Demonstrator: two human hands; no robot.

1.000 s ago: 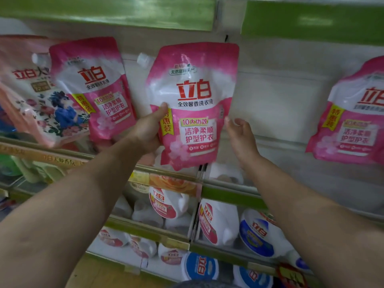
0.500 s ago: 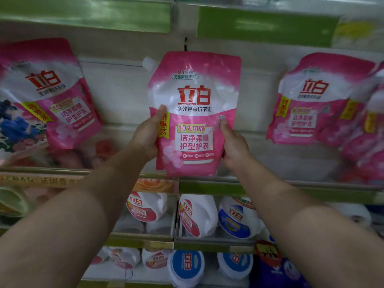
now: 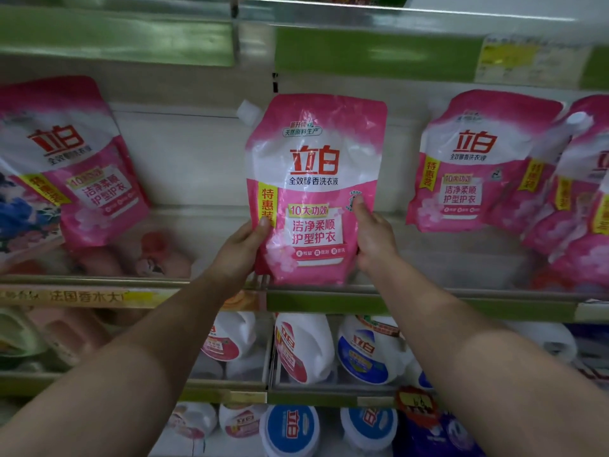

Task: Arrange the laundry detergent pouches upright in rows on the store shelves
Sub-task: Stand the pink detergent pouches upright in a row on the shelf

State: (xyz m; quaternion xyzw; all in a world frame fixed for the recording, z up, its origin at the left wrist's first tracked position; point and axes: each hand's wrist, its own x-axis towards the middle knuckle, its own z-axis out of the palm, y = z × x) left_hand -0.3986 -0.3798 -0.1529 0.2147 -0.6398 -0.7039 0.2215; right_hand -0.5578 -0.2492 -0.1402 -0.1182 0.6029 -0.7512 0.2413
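A pink and white detergent pouch (image 3: 314, 179) stands upright at the middle of the shelf (image 3: 412, 303), its white spout at the top left. My left hand (image 3: 239, 250) grips its lower left edge with the thumb on the front. My right hand (image 3: 374, 239) grips its lower right edge, thumb pressed on the front. Another pouch (image 3: 75, 166) leans against the back wall at the left. At the right leans a further pouch (image 3: 474, 163), with more pouches (image 3: 573, 206) overlapping beside it at the frame edge.
A floral package (image 3: 23, 219) sits at the far left of the shelf. White detergent bottles (image 3: 303, 351) fill the shelf below, and more bottles (image 3: 290, 430) stand on the lowest one. A green price rail (image 3: 375, 54) of the upper shelf runs overhead.
The held pouch has moved right along the shelf and come down toward it, now straight upright. My right hand went from open beside it to gripping its lower right edge.
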